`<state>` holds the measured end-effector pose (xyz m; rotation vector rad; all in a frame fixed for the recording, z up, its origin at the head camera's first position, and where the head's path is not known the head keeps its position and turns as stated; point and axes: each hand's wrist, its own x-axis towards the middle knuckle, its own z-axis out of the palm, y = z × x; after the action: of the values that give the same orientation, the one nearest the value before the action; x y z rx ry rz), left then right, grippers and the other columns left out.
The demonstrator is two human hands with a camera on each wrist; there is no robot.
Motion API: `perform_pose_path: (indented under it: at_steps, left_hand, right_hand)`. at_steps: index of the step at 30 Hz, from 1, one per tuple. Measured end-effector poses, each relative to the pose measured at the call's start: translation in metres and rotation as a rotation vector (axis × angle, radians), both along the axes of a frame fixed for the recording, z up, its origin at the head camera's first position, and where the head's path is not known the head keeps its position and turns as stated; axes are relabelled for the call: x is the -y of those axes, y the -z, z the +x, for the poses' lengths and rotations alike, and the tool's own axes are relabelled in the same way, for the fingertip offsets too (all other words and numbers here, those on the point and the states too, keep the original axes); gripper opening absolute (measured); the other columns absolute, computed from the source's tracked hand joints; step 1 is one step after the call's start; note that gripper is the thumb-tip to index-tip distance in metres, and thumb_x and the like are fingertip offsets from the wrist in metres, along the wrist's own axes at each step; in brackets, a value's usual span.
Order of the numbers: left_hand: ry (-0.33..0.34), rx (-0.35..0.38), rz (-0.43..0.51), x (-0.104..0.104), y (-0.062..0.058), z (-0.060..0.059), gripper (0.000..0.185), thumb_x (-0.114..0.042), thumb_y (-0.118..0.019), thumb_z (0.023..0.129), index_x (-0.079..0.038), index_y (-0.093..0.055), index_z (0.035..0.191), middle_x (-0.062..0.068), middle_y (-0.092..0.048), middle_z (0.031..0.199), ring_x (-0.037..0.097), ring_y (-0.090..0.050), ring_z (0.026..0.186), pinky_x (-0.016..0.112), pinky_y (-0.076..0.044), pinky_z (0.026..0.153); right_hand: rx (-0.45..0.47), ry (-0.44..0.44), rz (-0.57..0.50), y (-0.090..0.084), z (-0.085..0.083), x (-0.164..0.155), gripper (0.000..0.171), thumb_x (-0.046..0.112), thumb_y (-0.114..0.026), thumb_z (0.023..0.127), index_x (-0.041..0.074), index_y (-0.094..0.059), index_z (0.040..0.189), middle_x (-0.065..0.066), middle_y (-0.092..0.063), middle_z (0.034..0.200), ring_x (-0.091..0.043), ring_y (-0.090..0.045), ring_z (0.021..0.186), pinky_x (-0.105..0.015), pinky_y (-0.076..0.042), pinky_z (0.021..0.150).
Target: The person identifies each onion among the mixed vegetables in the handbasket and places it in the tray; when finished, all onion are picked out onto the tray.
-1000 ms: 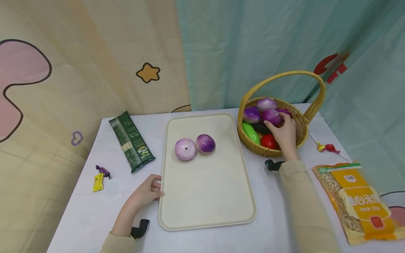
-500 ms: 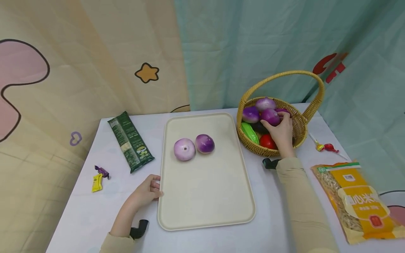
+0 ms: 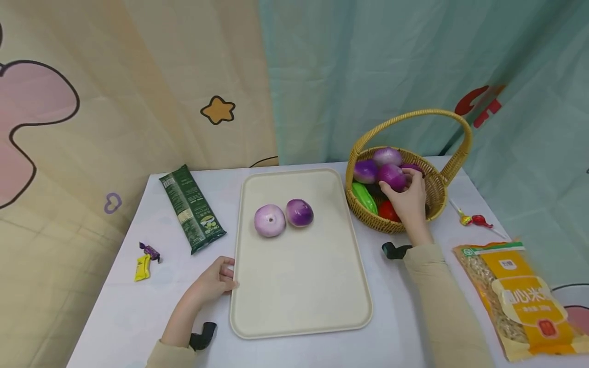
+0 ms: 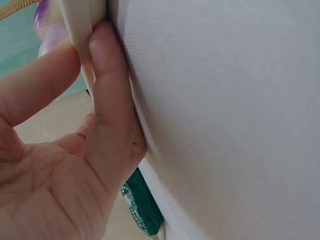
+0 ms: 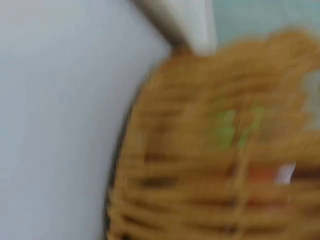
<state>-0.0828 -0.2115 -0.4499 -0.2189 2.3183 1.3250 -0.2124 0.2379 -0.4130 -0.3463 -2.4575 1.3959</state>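
Observation:
My right hand [image 3: 411, 203] reaches into the wicker basket [image 3: 382, 225] and grips a purple onion [image 3: 391, 176] between thumb and fingers. Around it lie another purple onion [image 3: 366, 171], a paler onion [image 3: 387, 156], a bright green vegetable [image 3: 363, 197] and a red tomato [image 3: 387, 210], partly covered by the hand. My left hand [image 3: 213, 278] holds the left rim of a cream tray [image 3: 299, 276]; the left wrist view has thumb and fingers pinching that edge. On the tray sit a pale onion [image 3: 269, 221] and a darker purple onion [image 3: 299, 213]. The right wrist view is blurred.
A green packet [image 3: 192, 209] lies left of the tray, with a yellow candy [image 3: 142, 268] and a purple candy [image 3: 149, 251] nearer. Right of the basket are two lollipops [image 3: 474, 220] and an orange bag [image 3: 520, 301]. The basket's tall handle [image 3: 416, 113] arches behind the right hand.
The right hand's fingers have come in around the purple onion and drawn it slightly left and nearer, covering more of the tomato. The left hand stays on the tray rim. The head view tilts slightly.

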Motion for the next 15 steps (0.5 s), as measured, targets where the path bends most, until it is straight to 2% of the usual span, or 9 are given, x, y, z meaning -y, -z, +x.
perform_pose_path:
  at_steps: [5, 11, 15]
  left_hand:
    - [0.010, -0.008, -0.004, 0.001, 0.002, 0.000, 0.052, 0.004, -0.066, 0.085, 0.006, -0.044, 0.131, 0.014, -0.054, 0.097, 0.020, -0.057, 0.082, 0.032, -0.054, 0.071]
    - [0.020, -0.027, -0.007, 0.003, 0.002, -0.001, 0.048, 0.003, -0.065, 0.087, 0.008, -0.044, 0.131, 0.015, -0.055, 0.096, 0.019, -0.058, 0.082, 0.032, -0.056, 0.073]
    - [0.014, -0.049, -0.025, 0.001, 0.002, 0.000, 0.046, 0.002, -0.064, 0.089, 0.008, -0.046, 0.131, 0.014, -0.055, 0.096, 0.018, -0.058, 0.083, 0.031, -0.056, 0.072]
  right_hand:
    - [0.014, -0.122, -0.075, -0.006, 0.030, 0.027, 0.073, 0.035, -0.074, 0.086, 0.007, -0.034, 0.140, -0.020, -0.048, 0.139, -0.032, -0.049, 0.125, -0.046, -0.043, 0.105]
    - [0.066, -0.382, -0.107, -0.009, 0.064, 0.081, 0.071, 0.027, -0.077, 0.085, 0.005, -0.037, 0.138, -0.020, -0.050, 0.137, -0.034, -0.051, 0.123, -0.051, -0.045, 0.105]
    - [0.129, -0.496, -0.128, -0.002, 0.079, 0.119, 0.069, 0.027, -0.080, 0.081, 0.008, -0.042, 0.136, -0.015, -0.052, 0.135, -0.033, -0.053, 0.122, -0.051, -0.045, 0.105]
